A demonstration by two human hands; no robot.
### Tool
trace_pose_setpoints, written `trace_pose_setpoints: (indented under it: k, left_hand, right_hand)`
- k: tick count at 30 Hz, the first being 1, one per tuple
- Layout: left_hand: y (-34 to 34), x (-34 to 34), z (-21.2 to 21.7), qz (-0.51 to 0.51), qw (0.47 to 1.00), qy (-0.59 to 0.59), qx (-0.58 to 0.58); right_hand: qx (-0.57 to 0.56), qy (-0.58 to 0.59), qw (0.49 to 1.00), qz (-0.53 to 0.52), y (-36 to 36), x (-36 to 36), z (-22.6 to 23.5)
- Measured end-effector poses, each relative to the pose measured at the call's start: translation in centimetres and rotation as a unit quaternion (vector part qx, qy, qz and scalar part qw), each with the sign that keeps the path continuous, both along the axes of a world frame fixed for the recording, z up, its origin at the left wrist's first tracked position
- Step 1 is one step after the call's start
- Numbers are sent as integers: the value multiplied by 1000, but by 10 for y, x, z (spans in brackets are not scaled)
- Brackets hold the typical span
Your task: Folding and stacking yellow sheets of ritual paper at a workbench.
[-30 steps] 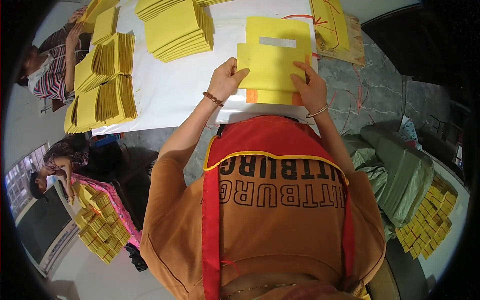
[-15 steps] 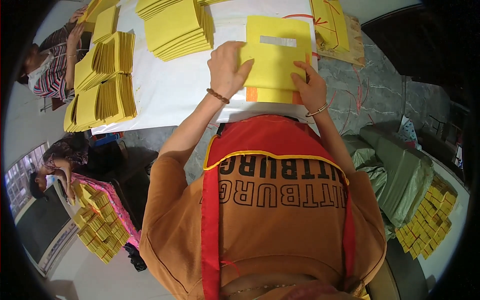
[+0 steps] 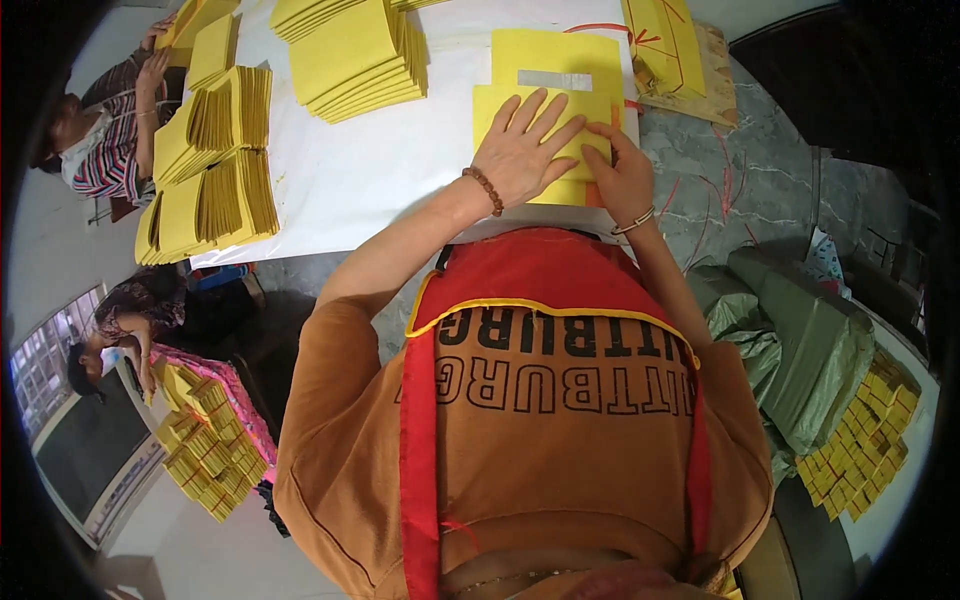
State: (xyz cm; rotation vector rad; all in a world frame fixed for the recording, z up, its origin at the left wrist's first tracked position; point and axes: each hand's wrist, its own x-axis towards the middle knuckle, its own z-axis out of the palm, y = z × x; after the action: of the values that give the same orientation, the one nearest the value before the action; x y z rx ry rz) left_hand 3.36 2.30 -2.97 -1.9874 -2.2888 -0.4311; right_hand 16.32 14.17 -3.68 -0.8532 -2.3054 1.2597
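Note:
On the white table (image 3: 345, 180) in front of me lies a stack of yellow paper (image 3: 555, 55) with a silver-grey rectangle on its top part and orange patches near its lower edge. A folded yellow sheet (image 3: 490, 110) lies across its lower half. My left hand (image 3: 525, 150) rests flat on this sheet, fingers spread. At the right edge, my right hand (image 3: 625, 175) holds the paper between thumb and bent fingers; the other fingertips are hidden.
Fanned yellow paper stacks (image 3: 360, 60) lie farther left, with more folded stacks (image 3: 215, 160) at the table's left edge. A tied yellow bundle (image 3: 665, 50) sits on a board at far right. Two people work at the left. Green-covered goods (image 3: 800, 340) stand at my right.
My left hand has moved right, from the sheet's left edge onto its middle, and its fingers have spread flat. The folded sheet reaches slightly farther left. My right hand stays in place.

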Motion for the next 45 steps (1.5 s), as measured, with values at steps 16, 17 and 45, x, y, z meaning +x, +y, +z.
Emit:
trace_pose_setpoints:
  k: [16,17,45]
  left_hand:
    - [-4,-9,-18,-5,999,-45,23]
    - [-7,-19,-25,12,970,-222,103]
    - [-14,-16,-3,-18,998,-46,43]
  right_hand:
    - [302,-11,939,165,-22,-23,-1]
    - [303,-16,940,157,-23,-26,-3]
    - [332,-94,932,107,-4,-9,-11]
